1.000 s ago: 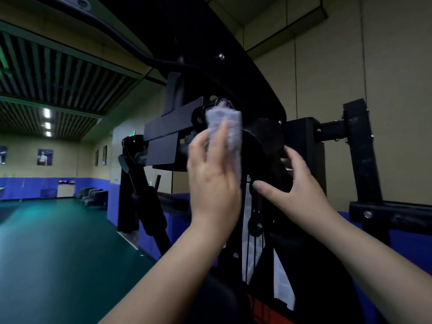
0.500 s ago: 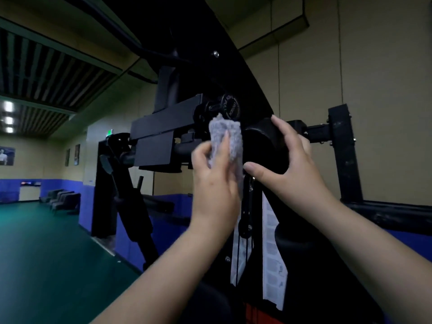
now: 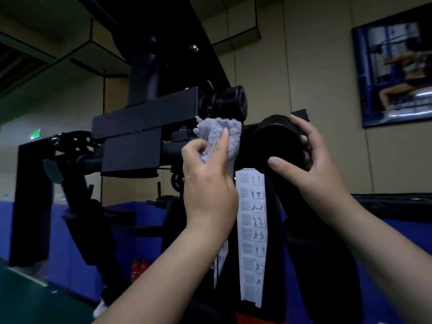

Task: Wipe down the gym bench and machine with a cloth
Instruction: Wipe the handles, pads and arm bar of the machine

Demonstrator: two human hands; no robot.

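High on the machine (image 3: 149,127), at its dark crossbar, the grey cloth (image 3: 219,136) is being pressed against the metal just under the round black knob (image 3: 231,102). The left hand (image 3: 208,183) is gripping the cloth bunched in its fingers, with the index finger lying straight up along it toward twelve o'clock, so the cloth is sitting above the palm with its long side running up and down. At three o'clock from the cloth, just beside it, the right hand (image 3: 304,160) is curling around a rounded black pad (image 3: 275,139), thumb in front and fingers over the top, apparently steadying it. The crossbar is running away toward nine o'clock, so the next stroke would probably go that way or up onto the knob, and the left hand is the one placed for it. Below the pad a white instruction sticker (image 3: 252,230) is hanging down the upright. At two o'clock a framed poster (image 3: 395,66) is hanging on the wall.
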